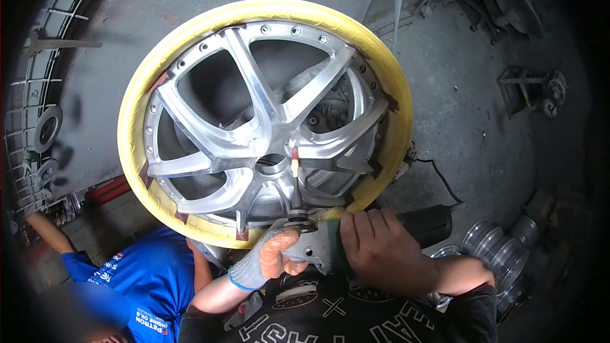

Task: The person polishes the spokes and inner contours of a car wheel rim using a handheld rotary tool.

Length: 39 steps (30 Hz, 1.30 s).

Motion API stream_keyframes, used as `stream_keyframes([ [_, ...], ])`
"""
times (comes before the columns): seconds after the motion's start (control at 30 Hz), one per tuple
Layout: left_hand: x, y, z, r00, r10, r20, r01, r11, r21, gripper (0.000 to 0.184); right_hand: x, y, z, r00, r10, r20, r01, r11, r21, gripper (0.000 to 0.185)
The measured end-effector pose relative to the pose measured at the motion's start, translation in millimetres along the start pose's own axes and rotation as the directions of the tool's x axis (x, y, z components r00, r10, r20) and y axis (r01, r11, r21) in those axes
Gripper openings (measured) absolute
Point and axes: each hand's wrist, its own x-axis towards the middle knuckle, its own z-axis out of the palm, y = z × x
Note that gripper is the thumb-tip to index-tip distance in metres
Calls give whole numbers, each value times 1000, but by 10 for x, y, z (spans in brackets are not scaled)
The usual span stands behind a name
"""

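Note:
A silver alloy wheel (272, 124) with wide spokes fills the middle of the view, its rim wrapped in yellow tape (130, 121). My left hand (272, 254), in a grey and orange glove, is closed around the front end of an angle grinder (324, 241). Bare, my right hand (381, 248) wraps over the grinder's body. From the grinder's head a thin shaft with a reddish tip (295, 155) reaches up to the wheel, beside the centre hole. Whether the tip touches the metal I cannot tell.
To the lower left is a co-worker in a blue shirt (155, 286), one arm stretched out. Several bare wheel rims (495, 248) are stacked at the right. A black cord (441, 174) runs behind the grinder. A wire rack (28, 114) stands along the left, and a metal stand (524, 86) at the right.

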Motion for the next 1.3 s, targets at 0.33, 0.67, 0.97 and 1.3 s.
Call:
stream_keyframes([
  [0.33, 271, -124, 340, 991, -128, -33, 129, 992, 15, 52, -415, 276, -129, 979, 195, -53, -174, 946, 273, 42],
  [0.67, 1260, -700, 502, 874, -211, 438, 398, 828, -395, 51, -831, 1139, -230, 967, 248, -53, -230, 947, 224, 43],
  [0.97, 1844, -878, 777, 818, -27, 574, 328, 842, -429, 53, -862, 1613, -184, 977, 198, -84, -173, 954, 244, 40],
  [1.3, 2109, -1016, 766, 712, 115, 692, 333, 814, -477, 59, -866, 1741, -126, 982, 179, -59, -158, 952, 263, 47],
])
